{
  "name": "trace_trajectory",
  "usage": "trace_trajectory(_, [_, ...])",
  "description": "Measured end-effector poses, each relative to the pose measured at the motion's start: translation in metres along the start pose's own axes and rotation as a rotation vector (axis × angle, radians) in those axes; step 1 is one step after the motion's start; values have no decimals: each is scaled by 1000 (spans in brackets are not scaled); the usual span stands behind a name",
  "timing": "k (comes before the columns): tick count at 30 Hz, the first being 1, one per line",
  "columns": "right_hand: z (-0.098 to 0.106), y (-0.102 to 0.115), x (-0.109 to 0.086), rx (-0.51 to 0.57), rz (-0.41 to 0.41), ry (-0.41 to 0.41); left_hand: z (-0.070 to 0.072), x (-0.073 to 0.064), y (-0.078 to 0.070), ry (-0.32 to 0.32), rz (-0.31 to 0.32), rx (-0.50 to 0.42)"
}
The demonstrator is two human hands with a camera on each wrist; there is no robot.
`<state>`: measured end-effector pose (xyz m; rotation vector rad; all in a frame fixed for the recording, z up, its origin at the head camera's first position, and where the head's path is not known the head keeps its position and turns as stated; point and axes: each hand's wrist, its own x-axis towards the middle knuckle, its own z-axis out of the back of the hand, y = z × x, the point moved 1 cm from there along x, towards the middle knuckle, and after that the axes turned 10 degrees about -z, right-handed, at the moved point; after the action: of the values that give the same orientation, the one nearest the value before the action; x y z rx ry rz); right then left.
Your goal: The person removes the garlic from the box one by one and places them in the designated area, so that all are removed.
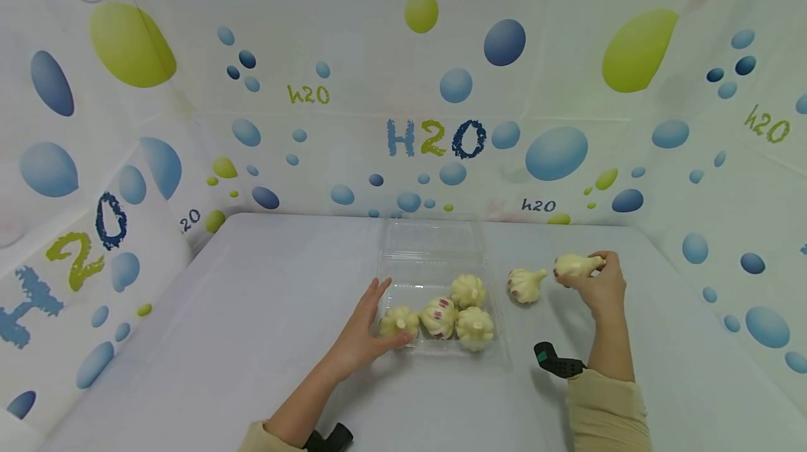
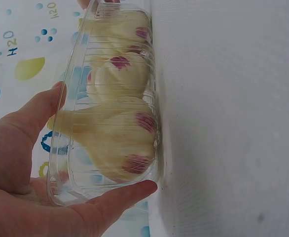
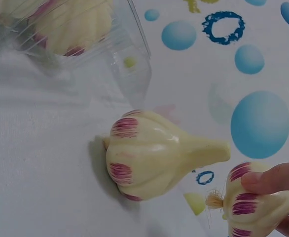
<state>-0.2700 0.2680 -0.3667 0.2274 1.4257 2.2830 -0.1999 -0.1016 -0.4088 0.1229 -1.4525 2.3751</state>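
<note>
The right grip (image 3: 280, 179) pinches a purple-streaked garlic bulb (image 3: 247, 203) with stringy roots. Near it, a second bulb (image 3: 147, 154) lies on its side on the white desk (image 3: 36, 168), beyond the edge of a clear container (image 3: 130, 74) holding more garlic (image 3: 78, 24).

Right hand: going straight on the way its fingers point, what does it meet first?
Probably the loose garlic, lying to its left, before the clear box. The held garlic would lead the right hand there. Height is unclear, though; if lifted, it might pass over.
</note>
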Motion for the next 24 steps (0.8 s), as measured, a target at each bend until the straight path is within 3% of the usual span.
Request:
trace_trajectory(13, [-9,-15,10,-68,-62,115,0,-1,0,3,10,-7])
trace_trajectory(24, [-16,-20,12,-96,-59,133,0,-1,-1,0,15,-3])
